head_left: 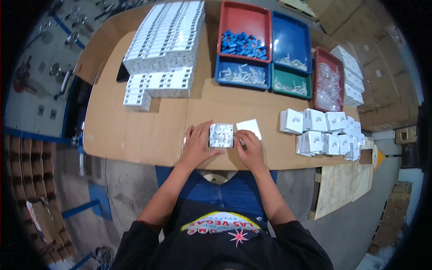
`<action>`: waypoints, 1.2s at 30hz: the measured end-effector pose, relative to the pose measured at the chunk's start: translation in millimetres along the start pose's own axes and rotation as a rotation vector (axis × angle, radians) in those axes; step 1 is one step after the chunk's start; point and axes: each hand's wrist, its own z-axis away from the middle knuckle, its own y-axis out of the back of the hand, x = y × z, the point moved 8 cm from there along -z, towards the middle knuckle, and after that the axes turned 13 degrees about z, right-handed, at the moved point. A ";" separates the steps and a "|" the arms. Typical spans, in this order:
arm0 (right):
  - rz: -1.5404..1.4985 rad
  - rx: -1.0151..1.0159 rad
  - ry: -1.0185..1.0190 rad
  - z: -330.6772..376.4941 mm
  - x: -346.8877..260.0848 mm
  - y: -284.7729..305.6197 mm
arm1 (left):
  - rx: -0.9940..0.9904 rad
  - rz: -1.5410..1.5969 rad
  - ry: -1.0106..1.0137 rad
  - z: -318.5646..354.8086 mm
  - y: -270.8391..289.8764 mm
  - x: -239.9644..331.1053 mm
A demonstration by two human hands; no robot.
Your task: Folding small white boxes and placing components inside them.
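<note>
Box [221, 135] lies between my left fingers [203, 128], loosely spread against it, and my curled right fingers [245, 136], whether pinching I can't tell.

There are two red plastic trays [245, 18] [316, 72], two blue plastic trays [291, 38] [243, 85], one green plastic tray [291, 94], two bare hands [195, 144] [250, 149] and, between them, one grey-and-white patterned square box [221, 135].

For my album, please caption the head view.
Left hand and right hand flank a square mottled white box on brown cardboard, before red, blue and green plastic trays.
</note>
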 end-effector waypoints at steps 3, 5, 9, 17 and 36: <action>0.003 0.063 -0.064 -19.8 20.4 14.6 | -0.077 -0.081 -0.028 -9.8 18.8 4.9; -0.003 0.101 -0.059 -45.7 32.8 25.7 | -0.101 -0.085 -0.055 -15.9 21.2 -4.5; 0.061 0.152 -0.117 -115.9 61.9 34.5 | -0.147 -0.211 -0.054 -13.4 7.0 -13.2; 0.239 0.129 -0.224 -264.1 141.3 4.7 | -0.207 -0.244 0.001 -18.4 8.1 -16.0; 0.430 0.123 -0.182 -325.4 161.5 -24.9 | -0.200 -0.248 -0.007 -23.5 10.8 -10.8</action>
